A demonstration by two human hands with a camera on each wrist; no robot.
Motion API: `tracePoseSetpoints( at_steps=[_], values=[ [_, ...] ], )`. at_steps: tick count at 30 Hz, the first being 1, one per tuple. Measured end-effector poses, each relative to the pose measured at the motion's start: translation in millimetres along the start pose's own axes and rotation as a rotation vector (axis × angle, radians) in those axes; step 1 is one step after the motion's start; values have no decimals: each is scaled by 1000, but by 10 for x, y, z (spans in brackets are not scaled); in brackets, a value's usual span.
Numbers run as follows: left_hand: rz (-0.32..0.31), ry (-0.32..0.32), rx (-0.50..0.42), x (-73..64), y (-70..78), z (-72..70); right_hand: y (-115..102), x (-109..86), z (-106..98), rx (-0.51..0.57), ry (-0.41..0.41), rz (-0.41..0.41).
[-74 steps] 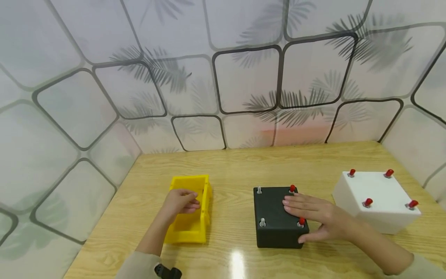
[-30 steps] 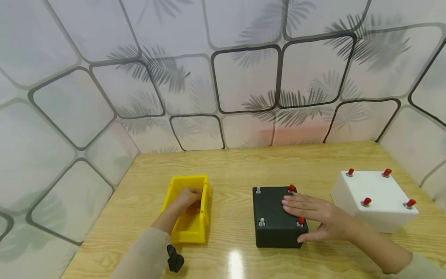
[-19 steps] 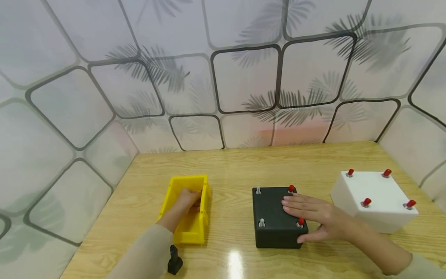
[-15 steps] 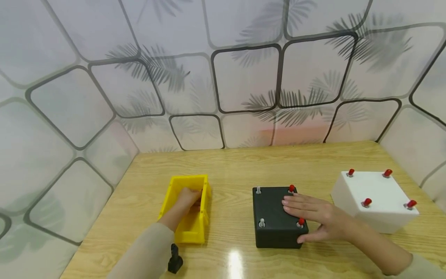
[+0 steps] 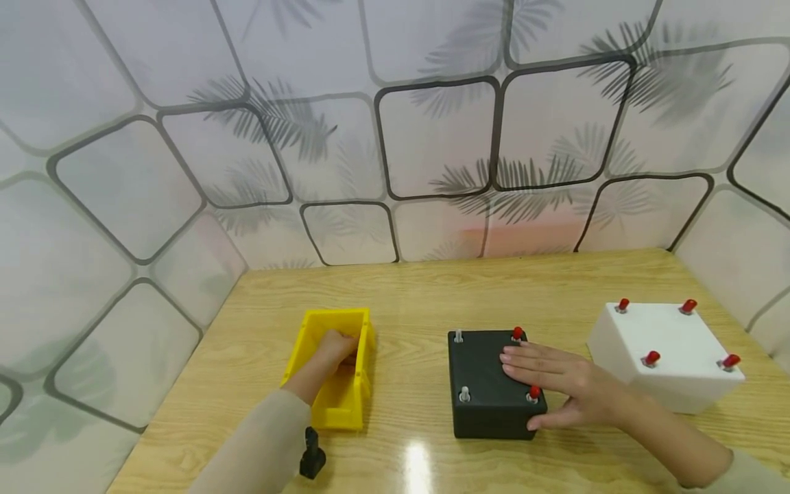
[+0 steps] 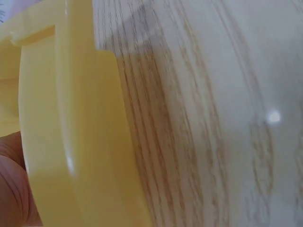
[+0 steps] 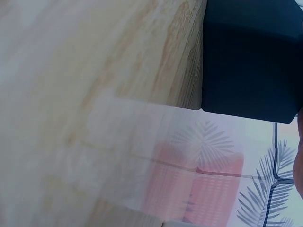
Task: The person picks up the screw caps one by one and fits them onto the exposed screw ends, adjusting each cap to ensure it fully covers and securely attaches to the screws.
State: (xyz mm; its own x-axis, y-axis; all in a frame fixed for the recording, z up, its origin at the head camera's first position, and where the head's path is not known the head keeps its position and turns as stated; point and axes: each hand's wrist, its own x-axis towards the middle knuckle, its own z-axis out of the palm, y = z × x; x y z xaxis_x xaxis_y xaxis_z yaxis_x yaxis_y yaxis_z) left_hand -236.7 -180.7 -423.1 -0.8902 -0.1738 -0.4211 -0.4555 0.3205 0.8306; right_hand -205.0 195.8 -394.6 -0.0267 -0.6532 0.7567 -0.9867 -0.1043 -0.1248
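Note:
My left hand [image 5: 333, 348] reaches down inside a yellow bin [image 5: 363, 387], near its far right wall. The bin wall hides the fingertips, so I cannot tell what they hold. In the left wrist view, part of that hand [image 6: 13, 191] shows behind the yellow wall. My right hand [image 5: 564, 377] rests on a black box [image 5: 481, 367] with straight fingers flat on its top and the thumb at its near right edge. Two bare metal posts stand at the box's left corners, and two red-capped posts at its right corners. The box's side [image 7: 251, 61] fills the upper right of the right wrist view.
A white box [image 5: 675, 336] with red-capped posts at its corners stands to the right, beyond my right forearm. The wooden table [image 5: 407, 295] runs back to a patterned curtain [image 5: 441, 144]. A black camera mount [image 5: 312, 456] sticks out from my left sleeve.
My left hand has gone from over the bin down into it and has stayed there with small movements. My right hand has stayed on the black box.

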Motion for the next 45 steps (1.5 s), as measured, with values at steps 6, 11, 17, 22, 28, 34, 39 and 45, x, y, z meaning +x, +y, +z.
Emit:
tracePoseSetpoints(
  at_steps=[6,11,17,22,28,34,39,45],
  values=[
    [-12,1,-9,36,-14,-8,10,-23,7,-8,-3,2],
    [-25,-4,-45,52,-31,-25,9,-11,8,-9,1,-7],
    [-37,-6,-76,56,-37,-18,18,-20,11,-13,0,-10],
    [-42,3,-80,53,-33,-9,20,-30,11,-13,-2,-7],
    [-26,14,-73,46,-33,-7,14,-16,8,-6,-6,-1],
    [-20,38,-70,45,-27,-12,18,-21,8,-2,-6,-4],
    [6,25,0,38,7,-24,29,-37,5,-4,-11,1],
    [67,34,132,24,9,-50,16,-19,11,-4,-8,-6]
  ],
)
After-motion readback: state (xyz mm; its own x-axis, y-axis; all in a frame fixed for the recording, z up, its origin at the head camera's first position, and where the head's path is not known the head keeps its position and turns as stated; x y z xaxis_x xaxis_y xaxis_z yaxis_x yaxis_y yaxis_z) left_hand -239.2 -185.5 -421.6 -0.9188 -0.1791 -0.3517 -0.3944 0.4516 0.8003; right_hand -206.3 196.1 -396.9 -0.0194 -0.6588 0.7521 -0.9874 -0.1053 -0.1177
